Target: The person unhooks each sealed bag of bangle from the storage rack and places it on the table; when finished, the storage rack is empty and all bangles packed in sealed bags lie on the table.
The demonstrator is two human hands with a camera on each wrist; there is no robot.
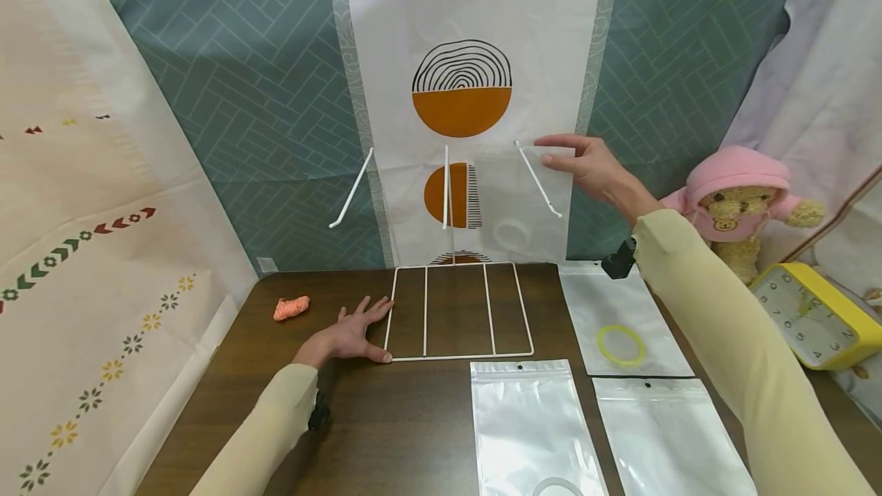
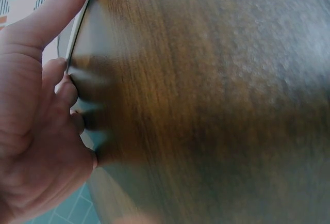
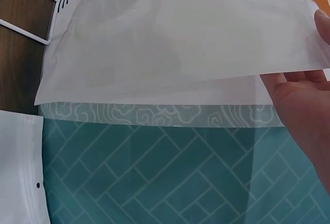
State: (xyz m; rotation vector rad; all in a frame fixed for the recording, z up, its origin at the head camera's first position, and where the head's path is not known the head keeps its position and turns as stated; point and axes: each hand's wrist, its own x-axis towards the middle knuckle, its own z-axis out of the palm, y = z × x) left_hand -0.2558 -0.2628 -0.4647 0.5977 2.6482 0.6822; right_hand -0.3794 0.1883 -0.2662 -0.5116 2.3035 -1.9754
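Note:
A white wire display rack (image 1: 458, 358) stands on the table, its hooks (image 1: 537, 178) sticking out toward me. My left hand (image 1: 354, 331) rests at the left side of its base with fingers spread; in the left wrist view the thumb (image 2: 64, 7) lies along the white wire. A translucent zip bag (image 3: 170, 43) with a pale ring inside hangs down at the right hook. My right hand (image 1: 596, 167) pinches the bag's upper right edge, thumb in front and fingers behind it, beside the hook's tip.
Flat zip bags lie on the right of the table: one with a yellow ring (image 1: 622, 345), a front one (image 1: 524, 404) with a pale ring, and another bag (image 1: 675, 435). Orange cord (image 1: 292, 308) lies left. A yellow clock (image 1: 809, 312) and pink-hooded teddy bear (image 1: 740, 197) stand right.

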